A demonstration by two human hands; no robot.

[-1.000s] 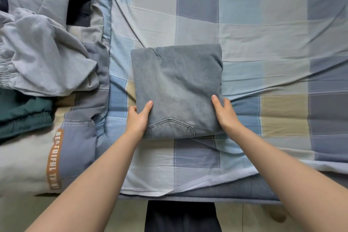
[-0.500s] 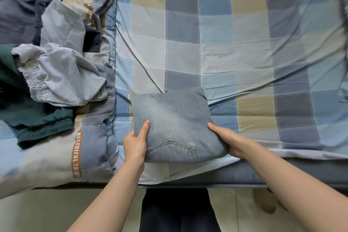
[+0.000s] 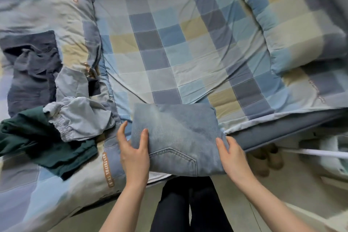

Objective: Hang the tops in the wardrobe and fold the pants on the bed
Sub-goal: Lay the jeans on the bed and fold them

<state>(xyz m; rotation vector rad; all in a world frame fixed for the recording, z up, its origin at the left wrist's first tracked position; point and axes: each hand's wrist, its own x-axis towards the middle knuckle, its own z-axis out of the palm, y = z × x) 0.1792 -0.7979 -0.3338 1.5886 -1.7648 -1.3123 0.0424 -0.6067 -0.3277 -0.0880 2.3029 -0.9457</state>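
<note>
A pair of light blue jeans (image 3: 178,135), folded into a thick square with a back pocket seam facing me, is held over the near edge of the bed (image 3: 169,58). My left hand (image 3: 133,150) grips its left side, thumb on top and fingers beneath. My right hand (image 3: 229,154) grips its right side, thumb on top. To the left lies a heap of unfolded clothes: pale grey pants with an elastic waist (image 3: 79,118), a dark green garment (image 3: 37,141) and a dark grey-blue garment (image 3: 32,73).
A checked quilt (image 3: 47,15) is bunched on the bed's left, under the clothes heap. A checked pillow (image 3: 297,22) lies at the right. Slippers (image 3: 265,158) sit on the floor under the bed edge, and my dark trouser legs (image 3: 188,205) stand below.
The folded jeans have come off the sheet toward me, now lifted at the bed's edge in both hands. My view has pulled back and tilted up, showing the pillow and the far side.
</note>
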